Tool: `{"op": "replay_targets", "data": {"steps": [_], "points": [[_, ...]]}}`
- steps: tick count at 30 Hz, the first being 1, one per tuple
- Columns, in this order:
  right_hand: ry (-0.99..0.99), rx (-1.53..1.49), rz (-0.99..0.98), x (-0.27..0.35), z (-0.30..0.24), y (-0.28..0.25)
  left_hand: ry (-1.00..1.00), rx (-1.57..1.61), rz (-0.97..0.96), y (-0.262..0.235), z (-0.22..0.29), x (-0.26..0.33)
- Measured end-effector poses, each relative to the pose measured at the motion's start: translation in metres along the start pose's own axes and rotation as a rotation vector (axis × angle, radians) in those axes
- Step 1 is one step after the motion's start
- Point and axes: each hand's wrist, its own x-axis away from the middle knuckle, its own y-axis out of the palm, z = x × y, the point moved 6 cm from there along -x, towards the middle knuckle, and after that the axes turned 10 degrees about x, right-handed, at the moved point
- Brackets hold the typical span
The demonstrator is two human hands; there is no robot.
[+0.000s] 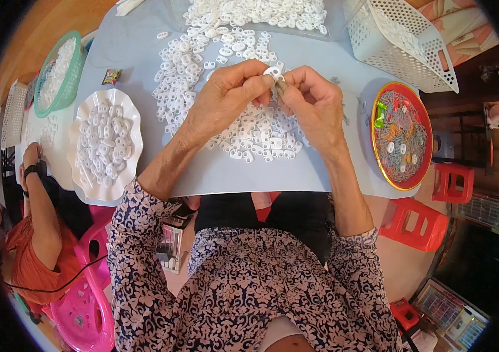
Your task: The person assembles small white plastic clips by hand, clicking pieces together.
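Note:
My left hand [226,94] pinches a small white plastic oval piece with holes [273,71] between thumb and fingers, held above the table. My right hand [315,105] is closed beside it, fingertips meeting the left ones. Something small and greyish shows at the right thumb, too small to name. Beneath both hands spreads a loose pile of similar white plastic pieces [173,82]. To the left stands a white wavy-rimmed dish [134,117] heaped with more of them. On the right, a round red tray with a gold rim [427,117] holds tangled grey strands and a few white pieces.
A clear bin [337,26] of white pieces stands at the far side, beside a white perforated basket [378,58]. Left are a green basket [76,76] and a person in an orange top [38,264]. Red stools [416,226] and a pink chair [91,305] flank me.

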Motion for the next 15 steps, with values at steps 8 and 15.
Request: {"op": "replay_targets", "data": {"steps": [8, 15], "points": [[-0.020, 0.058, -0.017, 0.0004, -0.0021, 0.0018, 0.078, -0.045, 0.003, -0.0025, 0.0044, -0.0004], [-0.009, 0.029, -0.016, 0.0006, -0.0001, 0.0018, 0.072, -0.065, 0.010, -0.0023, 0.0035, -0.0016]]}}
